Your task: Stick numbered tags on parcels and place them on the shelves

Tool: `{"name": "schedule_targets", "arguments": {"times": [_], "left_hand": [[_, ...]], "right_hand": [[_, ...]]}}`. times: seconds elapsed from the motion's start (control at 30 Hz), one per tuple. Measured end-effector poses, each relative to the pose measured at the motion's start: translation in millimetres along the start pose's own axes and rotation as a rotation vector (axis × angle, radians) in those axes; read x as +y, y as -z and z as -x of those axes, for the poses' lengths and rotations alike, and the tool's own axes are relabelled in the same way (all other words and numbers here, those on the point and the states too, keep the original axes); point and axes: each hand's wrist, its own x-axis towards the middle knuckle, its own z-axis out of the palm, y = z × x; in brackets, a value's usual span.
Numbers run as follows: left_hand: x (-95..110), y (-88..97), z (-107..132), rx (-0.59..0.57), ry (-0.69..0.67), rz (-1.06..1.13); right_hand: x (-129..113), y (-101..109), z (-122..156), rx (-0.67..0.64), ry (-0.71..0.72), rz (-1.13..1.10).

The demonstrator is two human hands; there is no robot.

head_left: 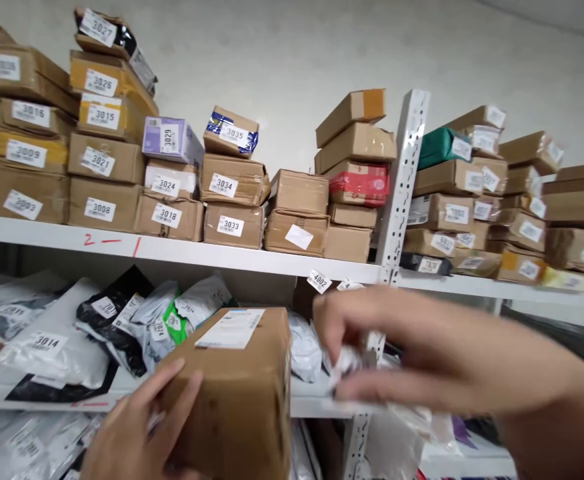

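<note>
A brown cardboard box [227, 407] with a white shipping label [231, 329] on its top is in front of me. My left hand [142, 420] grips its left side, two fingers lying over the top edge. To the right of the box, my right hand [372, 353] is blurred by motion, index finger curled towards the thumb. Something whitish and crumpled shows between those fingertips; its kind is unclear. Just above the right hand, a white sticker printed 4002 [319, 281] overlaps the shelf edge, with another partly visible label [349, 285] beside it.
Numbered cardboard boxes stand stacked along the white upper shelf [252, 259]. Plastic mailing bags [55, 347] lie on the shelf below, more beneath. A perforated white upright post [405, 180] separates this bay from another with stacked parcels [472, 193].
</note>
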Motion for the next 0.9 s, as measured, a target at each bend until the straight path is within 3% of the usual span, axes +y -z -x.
{"name": "schedule_targets", "arguments": {"times": [0.13, 0.27, 0.4, 0.5, 0.7, 0.8, 0.9], "left_hand": [[15.5, -12.0, -26.1, -0.074, -0.071, 0.05], [27.1, -22.5, -39.1, -0.095, -0.087, 0.12], [35.0, -16.8, -37.5, -0.149, -0.112, 0.171], [38.8, -6.6, -37.3, -0.156, -0.133, 0.205], [35.9, 14.5, -37.7, -0.147, -0.174, 0.197], [31.7, 23.3, -33.9, -0.157, -0.186, 0.229], [27.4, 30.0, -29.1, -0.169, -0.183, 0.282]], "right_hand": [[-25.8, -52.1, -7.4, -0.129, -0.125, 0.151], [-4.1, -95.1, -26.2, -0.077, -0.172, 0.427], [18.6, -123.2, -35.4, -0.086, -0.283, 0.731], [13.3, -132.5, -31.9, -0.047, -0.361, 0.823], [-5.2, -129.0, -13.6, 0.062, -0.691, 0.812], [2.6, -121.2, 0.6, 0.199, -0.708, 0.63], [11.9, -116.4, 15.7, 0.257, -0.661, 0.286]]}}
